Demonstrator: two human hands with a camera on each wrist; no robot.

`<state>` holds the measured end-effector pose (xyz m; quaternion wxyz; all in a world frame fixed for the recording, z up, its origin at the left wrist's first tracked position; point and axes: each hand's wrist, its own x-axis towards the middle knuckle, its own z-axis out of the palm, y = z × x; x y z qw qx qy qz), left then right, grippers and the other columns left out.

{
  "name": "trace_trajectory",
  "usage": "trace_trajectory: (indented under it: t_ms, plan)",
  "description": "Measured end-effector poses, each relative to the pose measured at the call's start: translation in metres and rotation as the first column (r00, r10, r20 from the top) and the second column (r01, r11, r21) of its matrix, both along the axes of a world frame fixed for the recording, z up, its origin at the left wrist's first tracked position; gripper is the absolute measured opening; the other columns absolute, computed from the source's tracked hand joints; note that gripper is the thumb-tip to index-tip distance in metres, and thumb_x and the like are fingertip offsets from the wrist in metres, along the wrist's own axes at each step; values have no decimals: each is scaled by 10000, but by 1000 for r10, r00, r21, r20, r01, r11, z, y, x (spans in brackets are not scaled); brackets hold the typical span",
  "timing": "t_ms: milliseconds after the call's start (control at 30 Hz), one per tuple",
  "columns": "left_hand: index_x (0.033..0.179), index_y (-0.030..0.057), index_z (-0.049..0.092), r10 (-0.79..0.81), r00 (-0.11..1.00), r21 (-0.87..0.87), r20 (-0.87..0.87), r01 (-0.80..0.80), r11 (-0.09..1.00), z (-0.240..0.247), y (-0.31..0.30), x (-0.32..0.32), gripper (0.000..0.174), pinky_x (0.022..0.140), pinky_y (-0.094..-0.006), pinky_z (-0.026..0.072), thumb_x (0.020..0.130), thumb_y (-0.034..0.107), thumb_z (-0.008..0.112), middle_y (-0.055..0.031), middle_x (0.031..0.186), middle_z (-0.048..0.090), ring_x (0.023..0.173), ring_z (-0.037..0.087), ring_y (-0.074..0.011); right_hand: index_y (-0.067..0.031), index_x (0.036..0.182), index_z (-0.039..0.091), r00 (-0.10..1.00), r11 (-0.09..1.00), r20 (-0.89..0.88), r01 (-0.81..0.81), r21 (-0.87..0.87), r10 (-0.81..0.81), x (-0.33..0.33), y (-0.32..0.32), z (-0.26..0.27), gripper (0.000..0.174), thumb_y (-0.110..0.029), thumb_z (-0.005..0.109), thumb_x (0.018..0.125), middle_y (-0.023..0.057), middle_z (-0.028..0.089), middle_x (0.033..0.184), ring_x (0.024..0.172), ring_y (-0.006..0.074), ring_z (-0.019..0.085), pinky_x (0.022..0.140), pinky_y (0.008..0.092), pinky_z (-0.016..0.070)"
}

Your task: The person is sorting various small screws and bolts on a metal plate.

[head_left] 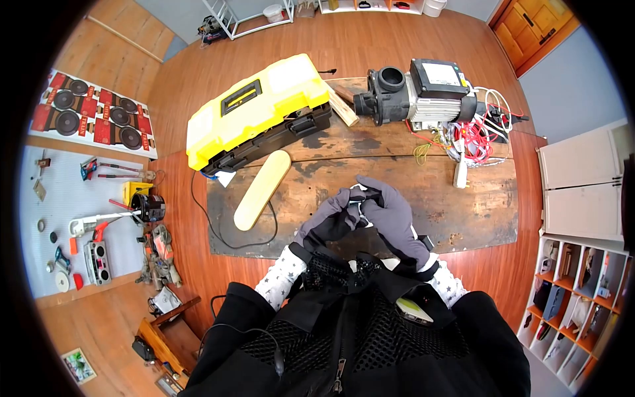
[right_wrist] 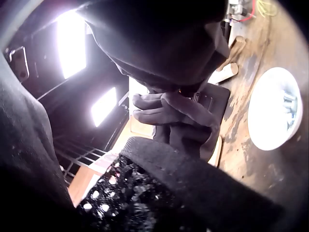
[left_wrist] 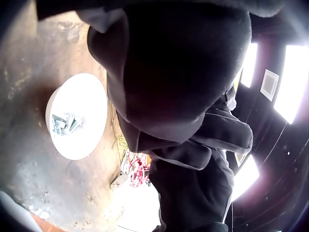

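Both gloved hands meet in front of the chest, close over the near part of the wooden table (head_left: pixel 456 198). My left hand (head_left: pixel 334 215) and right hand (head_left: pixel 391 215) have curled fingers and pinch a small bolt (right_wrist: pixel 196 97) between them; its ridged metal end shows in the right wrist view, while the rest is hidden by the gloves. Beside the hands a white bowl (left_wrist: pixel 91 94) stands on the table with several metal bolts (left_wrist: pixel 72 122) inside. The same bowl (right_wrist: pixel 263 118) shows at the right of the right wrist view.
A yellow toolbox (head_left: pixel 264 99) stands at the back left, with a pale oblong board (head_left: pixel 262 190) and a black cable (head_left: pixel 254 245) before it. A motor pump (head_left: pixel 423 92), wooden sticks (head_left: pixel 342 108) and tangled wires (head_left: pixel 477 140) lie towards the back right.
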<state>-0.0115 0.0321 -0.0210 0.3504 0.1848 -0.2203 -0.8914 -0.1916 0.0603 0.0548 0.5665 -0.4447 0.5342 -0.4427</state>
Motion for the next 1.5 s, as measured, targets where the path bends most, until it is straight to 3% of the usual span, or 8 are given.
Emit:
trace_trajectory:
  t_ms: [67, 267, 433, 633, 800, 867, 1400, 1500]
  plan:
    - [1271, 57, 579, 23, 999, 22, 41, -24, 999, 3, -2, -7, 323, 754, -287, 549, 1080, 297, 477, -123, 1239, 623, 916, 636, -163, -25, 1362, 571, 985, 998, 163, 53, 30, -57, 1, 1, -8, 442, 29, 545, 925, 74, 689, 1092, 890, 139, 642, 790, 299, 528]
    - [1286, -2, 586, -31, 977, -44, 209, 41, 998, 35, -12, -7, 415, 728, -284, 564, 1056, 337, 527, -118, 988, 710, 819, 692, -192, 1, 1409, 512, 493, 998, 869, -69, -6, 39, -13, -2, -36, 507, 83, 502, 909, 154, 640, 1207, 907, 203, 592, 841, 340, 479]
    - [1311, -1, 594, -110, 887, 45, 448, 100, 994, 69, -19, -16, 416, 702, -265, 547, 1052, 321, 544, -93, 909, 703, 769, 679, -159, -5, 1460, 466, 592, 990, 797, 16, 137, -120, -13, -1, -53, 553, 81, 455, 913, 164, 619, 1247, 900, 218, 579, 837, 356, 475]
    - [1303, -7, 609, -208, 929, 129, 305, 176, 976, 53, -32, -11, 420, 658, -255, 526, 1057, 325, 531, -67, 912, 698, 740, 664, -129, -9, 1530, 371, 540, 975, 820, -1, 224, -189, -12, -2, -49, 653, 137, 459, 899, 159, 584, 1334, 1048, 208, 605, 928, 325, 479]
    - [1287, -38, 595, -241, 923, 130, 299, 211, 969, 52, -37, -6, 439, 690, -229, 494, 1061, 327, 505, -86, 1111, 672, 799, 622, -97, 7, 1534, 356, 673, 994, 739, -63, 93, -26, -13, -1, -51, 631, 120, 513, 933, 145, 577, 1357, 1144, 178, 587, 1013, 300, 452]
    - [1299, -32, 599, -205, 935, 138, 288, 172, 975, 52, -35, -6, 455, 661, -258, 523, 1067, 347, 505, -41, 858, 673, 706, 642, -131, 11, 1529, 364, 725, 994, 689, -61, 96, -22, -12, -1, -49, 620, 112, 521, 938, 138, 581, 1354, 1142, 172, 586, 1012, 298, 452]
    - [1311, 37, 615, 3, 945, 126, 327, -47, 991, 64, -7, -2, 407, 683, -210, 430, 1090, 342, 459, 15, 868, 533, 746, 475, -84, 8, 1436, 504, 910, 998, 408, -63, -18, 65, -8, 3, 8, 512, 28, 637, 941, 84, 665, 1247, 1050, 134, 624, 918, 270, 509]
    - [1336, 87, 601, 48, 896, -189, 442, 41, 981, 65, -2, 2, 394, 692, -243, 454, 1087, 359, 464, 22, 861, 503, 728, 470, -98, 12, 1433, 503, 892, 998, 448, -63, -10, 60, -6, 4, 13, 506, 18, 638, 946, 90, 667, 1241, 1028, 142, 633, 884, 279, 526]
